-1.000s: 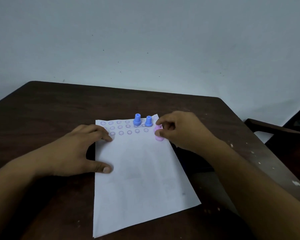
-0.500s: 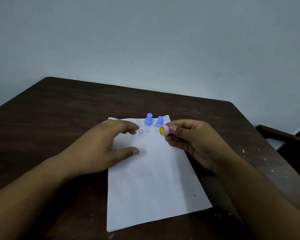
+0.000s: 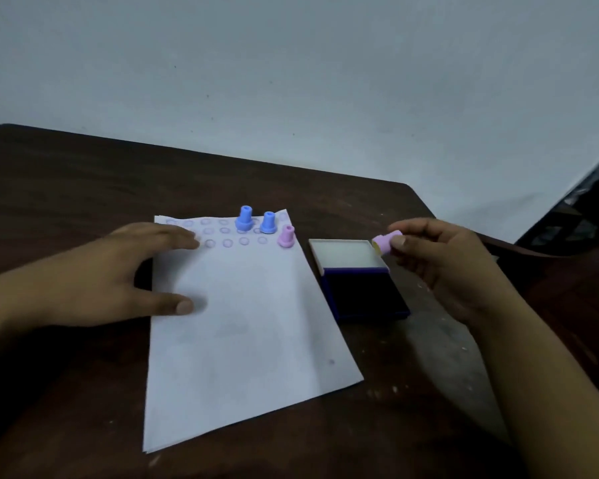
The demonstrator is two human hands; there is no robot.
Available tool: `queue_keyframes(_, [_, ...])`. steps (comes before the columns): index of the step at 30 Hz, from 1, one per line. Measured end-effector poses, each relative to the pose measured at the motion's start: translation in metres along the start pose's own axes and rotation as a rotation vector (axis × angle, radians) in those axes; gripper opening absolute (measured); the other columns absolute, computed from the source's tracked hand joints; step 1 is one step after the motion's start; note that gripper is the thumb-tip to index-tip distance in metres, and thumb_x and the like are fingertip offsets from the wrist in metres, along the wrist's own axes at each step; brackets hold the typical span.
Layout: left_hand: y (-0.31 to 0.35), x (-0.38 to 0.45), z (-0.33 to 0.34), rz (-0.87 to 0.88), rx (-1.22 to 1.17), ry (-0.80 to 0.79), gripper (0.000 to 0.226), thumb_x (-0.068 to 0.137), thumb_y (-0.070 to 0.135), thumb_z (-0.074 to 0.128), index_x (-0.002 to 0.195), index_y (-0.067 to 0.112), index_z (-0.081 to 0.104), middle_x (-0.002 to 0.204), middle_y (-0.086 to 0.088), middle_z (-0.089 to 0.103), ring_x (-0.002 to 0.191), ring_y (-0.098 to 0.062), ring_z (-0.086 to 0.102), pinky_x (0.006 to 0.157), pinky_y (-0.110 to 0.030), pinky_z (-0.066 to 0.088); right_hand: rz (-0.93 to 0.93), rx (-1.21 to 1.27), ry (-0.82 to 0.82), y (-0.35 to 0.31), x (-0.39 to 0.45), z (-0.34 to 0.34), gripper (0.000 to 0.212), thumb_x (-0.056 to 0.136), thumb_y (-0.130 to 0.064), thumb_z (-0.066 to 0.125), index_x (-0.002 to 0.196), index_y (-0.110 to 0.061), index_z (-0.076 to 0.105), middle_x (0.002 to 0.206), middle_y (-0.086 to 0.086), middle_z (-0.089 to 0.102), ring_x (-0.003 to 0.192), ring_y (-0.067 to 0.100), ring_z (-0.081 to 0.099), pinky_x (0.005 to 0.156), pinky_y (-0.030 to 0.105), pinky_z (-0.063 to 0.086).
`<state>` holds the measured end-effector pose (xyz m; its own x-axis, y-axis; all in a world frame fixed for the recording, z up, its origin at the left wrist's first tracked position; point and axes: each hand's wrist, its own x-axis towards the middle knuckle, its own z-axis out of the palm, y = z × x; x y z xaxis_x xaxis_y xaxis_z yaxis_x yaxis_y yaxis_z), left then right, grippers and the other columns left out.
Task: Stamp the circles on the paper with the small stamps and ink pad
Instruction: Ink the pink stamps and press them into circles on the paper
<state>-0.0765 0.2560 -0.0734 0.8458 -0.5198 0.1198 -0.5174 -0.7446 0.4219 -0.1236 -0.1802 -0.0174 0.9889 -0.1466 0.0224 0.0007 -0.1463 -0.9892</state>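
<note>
A white paper (image 3: 242, 326) lies on the dark wooden table, with rows of small printed circles (image 3: 227, 242) along its far edge. Two blue stamps (image 3: 244, 218) (image 3: 268, 223) and a pink stamp (image 3: 286, 236) stand upright on those circles. My left hand (image 3: 132, 271) lies flat on the paper's left edge, fingers spread. My right hand (image 3: 440, 261) pinches a second pink stamp (image 3: 385, 242) held sideways, just above the far right corner of the open ink pad (image 3: 363, 292). The pad's lid (image 3: 344, 252) lies folded back behind the dark ink surface.
The dark table (image 3: 83, 188) ends at a pale wall behind. A dark chair arm (image 3: 533, 250) shows at the right beyond the table's edge. White flecks mark the table top near my right arm.
My right hand carried the pink stamp from over the paper's top right corner to the right, over the ink pad, which is now uncovered. My left hand stays on the paper.
</note>
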Motion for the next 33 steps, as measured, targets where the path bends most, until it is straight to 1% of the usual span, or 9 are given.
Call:
queue_keyframes(1, [0.000, 0.000, 0.001, 0.007, -0.017, 0.026, 0.081, 0.061, 0.097, 0.059, 0.136, 0.074, 0.038, 0.141, 0.055, 0.032, 0.134, 0.027, 0.025, 0.106, -0.023, 0.036, 0.039, 0.108, -0.012, 0.004, -0.002, -0.001, 0.029, 0.073, -0.020, 0.084, 0.100, -0.012, 0.082, 0.105, 0.016, 0.081, 0.104, 0.030, 0.074, 0.088, 0.035, 0.062])
queue_keyframes(3, [0.011, 0.002, 0.004, 0.033, -0.064, 0.119, 0.073, 0.066, 0.093, 0.059, 0.134, 0.068, 0.046, 0.138, 0.046, 0.046, 0.128, 0.019, 0.043, 0.097, -0.021, 0.045, 0.105, 0.218, -0.043, 0.007, -0.009, 0.007, 0.028, 0.076, -0.017, 0.078, 0.103, -0.011, 0.082, 0.104, 0.016, 0.080, 0.094, 0.025, 0.074, 0.077, 0.028, 0.063])
queue_keyframes(6, [0.043, 0.005, 0.011, 0.177, -0.191, 0.275, 0.053, 0.081, 0.072, 0.067, 0.130, 0.052, 0.060, 0.125, 0.030, 0.065, 0.113, 0.003, 0.064, 0.086, -0.014, 0.050, 0.168, 0.269, -0.138, 0.006, -0.020, 0.038, 0.030, 0.075, -0.015, 0.079, 0.105, -0.009, 0.082, 0.107, 0.018, 0.080, 0.090, 0.022, 0.078, 0.075, 0.026, 0.062])
queue_keyframes(10, [0.070, 0.000, 0.014, 0.229, -0.343, 0.336, 0.052, 0.083, 0.052, 0.080, 0.131, 0.038, 0.065, 0.118, 0.023, 0.071, 0.109, -0.006, 0.069, 0.086, -0.013, 0.052, 0.208, 0.248, -0.290, -0.001, -0.031, 0.092, 0.032, 0.074, -0.013, 0.085, 0.103, -0.002, 0.081, 0.106, 0.020, 0.080, 0.091, 0.024, 0.079, 0.077, 0.027, 0.062])
queue_keyframes(13, [0.077, -0.003, 0.013, 0.228, -0.424, 0.324, 0.056, 0.077, 0.039, 0.085, 0.128, 0.026, 0.068, 0.113, 0.016, 0.074, 0.106, -0.009, 0.072, 0.089, -0.020, 0.056, 0.224, 0.214, -0.320, -0.006, -0.032, 0.125, 0.014, 0.087, -0.005, 0.078, 0.100, -0.005, 0.082, 0.100, 0.018, 0.081, 0.085, 0.024, 0.079, 0.075, 0.027, 0.063])
queue_keyframes(19, [0.069, -0.003, 0.012, 0.219, -0.527, 0.420, 0.034, 0.080, 0.014, 0.089, 0.110, 0.012, 0.074, 0.106, 0.004, 0.075, 0.095, -0.019, 0.077, 0.087, -0.033, 0.062, 0.160, 0.207, -0.345, -0.015, -0.032, 0.160, 0.011, 0.093, -0.008, 0.074, 0.097, -0.004, 0.083, 0.094, 0.017, 0.081, 0.081, 0.020, 0.079, 0.072, 0.025, 0.063])
queue_keyframes(24, [0.064, -0.002, 0.013, 0.190, -0.587, 0.405, 0.033, 0.079, 0.015, 0.090, 0.109, 0.014, 0.078, 0.103, 0.004, 0.078, 0.093, -0.019, 0.079, 0.086, -0.035, 0.063, 0.180, 0.206, -0.319, -0.013, -0.029, 0.161, 0.012, 0.089, -0.011, 0.076, 0.097, -0.004, 0.083, 0.091, 0.018, 0.081, 0.076, 0.019, 0.078, 0.070, 0.025, 0.063])
queue_keyframes(29, [0.059, 0.000, 0.013, 0.072, -0.706, 0.354, 0.030, 0.078, 0.016, 0.090, 0.106, 0.016, 0.081, 0.095, 0.003, 0.082, 0.089, -0.016, 0.079, 0.088, -0.036, 0.063, 0.122, 0.216, -0.301, -0.009, -0.028, 0.161, 0.026, 0.069, -0.020, 0.084, 0.094, -0.011, 0.085, 0.095, 0.016, 0.082, 0.080, 0.021, 0.079, 0.074, 0.026, 0.063])
queue_keyframes(33, [0.057, 0.002, 0.006, 0.019, -0.732, 0.354, 0.030, 0.076, 0.018, 0.089, 0.105, 0.017, 0.081, 0.095, 0.001, 0.082, 0.088, -0.018, 0.079, 0.086, -0.032, 0.062, 0.075, 0.215, -0.291, -0.006, -0.024, 0.157, 0.019, 0.077, -0.011, 0.083, 0.096, -0.016, 0.084, 0.100, 0.013, 0.082, 0.090, 0.025, 0.080, 0.078, 0.029, 0.063])
